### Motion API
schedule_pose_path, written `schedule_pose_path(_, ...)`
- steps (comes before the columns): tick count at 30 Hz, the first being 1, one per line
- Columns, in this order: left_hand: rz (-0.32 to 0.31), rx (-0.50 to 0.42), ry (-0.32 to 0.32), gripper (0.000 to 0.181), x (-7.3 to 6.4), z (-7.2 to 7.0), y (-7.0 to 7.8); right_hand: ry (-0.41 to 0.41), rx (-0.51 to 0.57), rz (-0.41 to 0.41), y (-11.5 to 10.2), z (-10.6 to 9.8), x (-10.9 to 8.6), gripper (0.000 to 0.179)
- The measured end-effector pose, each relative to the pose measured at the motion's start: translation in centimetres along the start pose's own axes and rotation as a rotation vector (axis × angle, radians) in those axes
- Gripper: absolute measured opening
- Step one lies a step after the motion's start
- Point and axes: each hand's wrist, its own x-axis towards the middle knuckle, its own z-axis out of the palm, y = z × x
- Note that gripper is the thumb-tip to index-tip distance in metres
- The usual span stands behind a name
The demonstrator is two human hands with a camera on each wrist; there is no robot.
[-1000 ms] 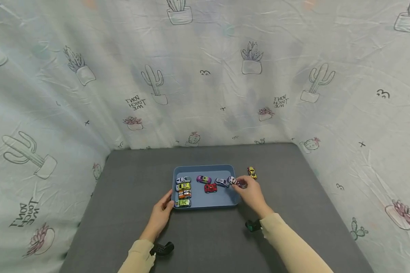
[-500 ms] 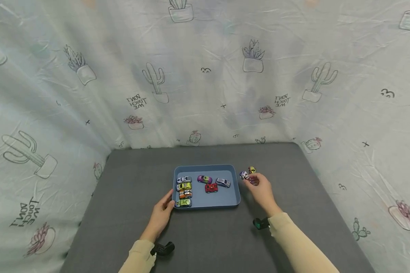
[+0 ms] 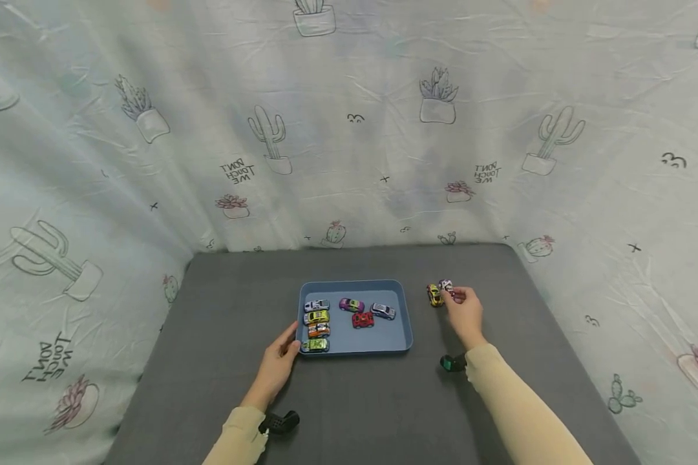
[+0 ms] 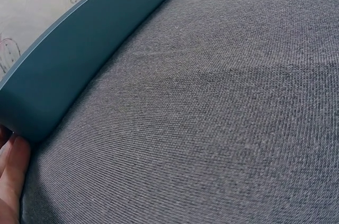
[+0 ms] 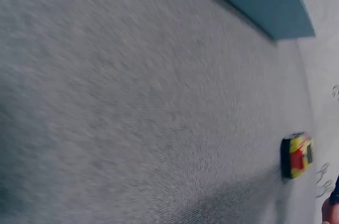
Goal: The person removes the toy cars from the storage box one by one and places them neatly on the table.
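the right hand (image 3: 466, 315) pinches a small white toy car with dark markings (image 3: 446, 285); just left of that grip a yellow, red and black toy car (image 3: 434, 296) rests. the left hand (image 3: 275, 369), fingers relaxed, touches a shallow rectangular blue tray (image 3: 360, 341) just to its right, holding seven multicoloured toy cars (image 3: 363, 320).

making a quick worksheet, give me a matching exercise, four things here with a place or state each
1. red car
2. yellow-and-red car
3. left hand
4. right hand

A. touching the left end of the tray
B. parked on the tabletop, outside the tray
C. holding the white patterned car
D. inside the tray

1-D, 2-B, 3-A, 4-C
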Motion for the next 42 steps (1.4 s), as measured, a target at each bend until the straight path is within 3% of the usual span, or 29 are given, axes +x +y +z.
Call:
schedule_pose_path(8,0.017,-0.022,-0.001,0.048,-0.1,0.0,0.2,-0.006,-0.025,0.065,1.1,0.4,1.6,0.037)
schedule_pose_path(16,0.016,-0.025,-0.004,0.048,-0.2,0.0,0.4,-0.019,-0.075,0.109,1.6,0.9,1.9,0.038)
schedule_pose_path(42,0.025,-0.054,-0.007,0.049,-0.1,0.1,-0.2,-0.051,-0.126,0.056,1.9,1.0,2.0,0.036)
